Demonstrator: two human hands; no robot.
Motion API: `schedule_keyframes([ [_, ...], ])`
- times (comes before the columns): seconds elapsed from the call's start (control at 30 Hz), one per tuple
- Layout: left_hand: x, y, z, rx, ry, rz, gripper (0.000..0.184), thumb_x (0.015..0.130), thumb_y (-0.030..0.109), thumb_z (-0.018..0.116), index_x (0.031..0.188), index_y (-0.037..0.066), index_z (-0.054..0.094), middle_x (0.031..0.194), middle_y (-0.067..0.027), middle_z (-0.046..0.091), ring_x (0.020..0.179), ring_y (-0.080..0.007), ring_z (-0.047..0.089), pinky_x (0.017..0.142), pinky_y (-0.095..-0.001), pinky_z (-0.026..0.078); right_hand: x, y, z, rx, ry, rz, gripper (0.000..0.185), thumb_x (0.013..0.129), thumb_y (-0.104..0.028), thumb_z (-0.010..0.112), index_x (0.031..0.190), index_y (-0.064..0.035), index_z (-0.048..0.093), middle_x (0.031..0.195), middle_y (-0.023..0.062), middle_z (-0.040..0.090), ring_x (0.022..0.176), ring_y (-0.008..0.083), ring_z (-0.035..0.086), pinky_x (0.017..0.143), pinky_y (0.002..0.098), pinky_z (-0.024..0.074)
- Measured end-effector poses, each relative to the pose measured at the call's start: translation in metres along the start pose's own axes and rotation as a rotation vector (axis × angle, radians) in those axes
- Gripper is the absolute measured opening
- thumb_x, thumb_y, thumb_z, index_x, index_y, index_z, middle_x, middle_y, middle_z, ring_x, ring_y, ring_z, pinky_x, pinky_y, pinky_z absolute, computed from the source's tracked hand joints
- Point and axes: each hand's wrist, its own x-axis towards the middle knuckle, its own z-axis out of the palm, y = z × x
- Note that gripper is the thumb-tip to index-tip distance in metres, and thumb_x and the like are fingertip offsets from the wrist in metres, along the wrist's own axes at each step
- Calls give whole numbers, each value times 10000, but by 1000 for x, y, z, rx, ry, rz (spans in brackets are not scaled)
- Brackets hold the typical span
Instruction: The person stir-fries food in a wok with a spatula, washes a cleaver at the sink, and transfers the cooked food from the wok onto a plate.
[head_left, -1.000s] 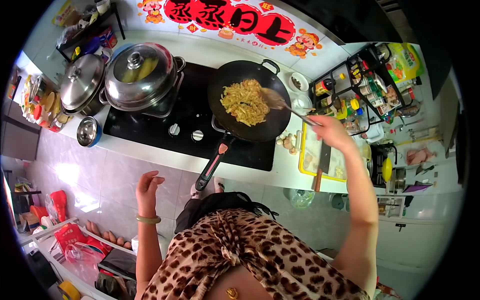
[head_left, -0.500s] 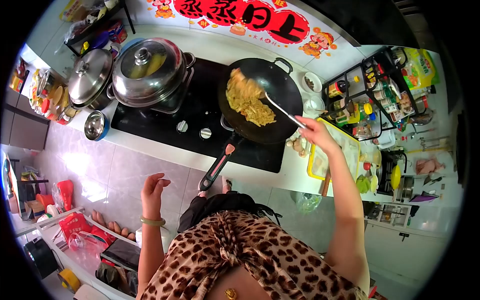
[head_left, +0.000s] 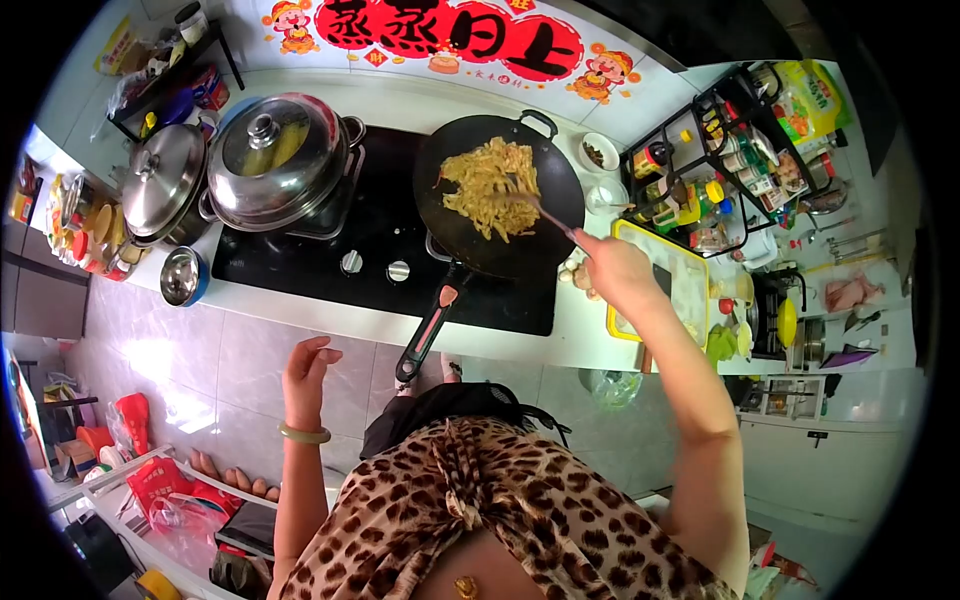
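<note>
My right hand [head_left: 619,268] is closed round the handle of a spatula [head_left: 552,216], whose head is down among the food in the wok. Yellowish shredded food [head_left: 490,185] with a few reddish bits lies spread over the middle of the black wok [head_left: 470,259]. The wok sits over the right side of the cooktop, its long handle [head_left: 428,335] pointing toward me with no hand on it. My left hand [head_left: 307,372] hovers in front of the counter, loosely bent and holding nothing, with a bangle [head_left: 304,433] on the wrist.
Left of the wok, a lidded steamer pot [head_left: 275,175] stands on the black cooktop [head_left: 300,258]. Beside it are another lidded pot [head_left: 163,178] and a metal bowl [head_left: 182,277]. To the right lie a yellow-rimmed tray [head_left: 690,300], small bowls [head_left: 600,152] and a seasoning rack [head_left: 715,165].
The spatula has come down into the food, which is now more spread out in the wok. My right hand has dropped slightly with it. The view has shifted a little.
</note>
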Motion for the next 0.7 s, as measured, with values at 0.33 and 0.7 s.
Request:
schedule_keyframes([
  [0.33, -9, -9, -14, 2, 59, -19, 191, 839, 2, 487, 1013, -3, 564, 816, -70, 638, 790, -129, 601, 744, -235, 445, 12, -26, -13, 54, -52, -19, 343, 805, -72, 480, 1142, -98, 537, 758, 165, 610, 684, 348, 608, 575, 434, 483],
  [0.7, -12, -6, -7, 4, 68, -49, 195, 843, 17, 490, 1024, 7, 563, 819, -59, 642, 785, -113, 596, 698, -211, 416, 23, -25, -22, 200, -89, 18, 393, 800, -159, 532, 1193, -153, 535, 800, 196, 612, 705, 338, 605, 637, 423, 485],
])
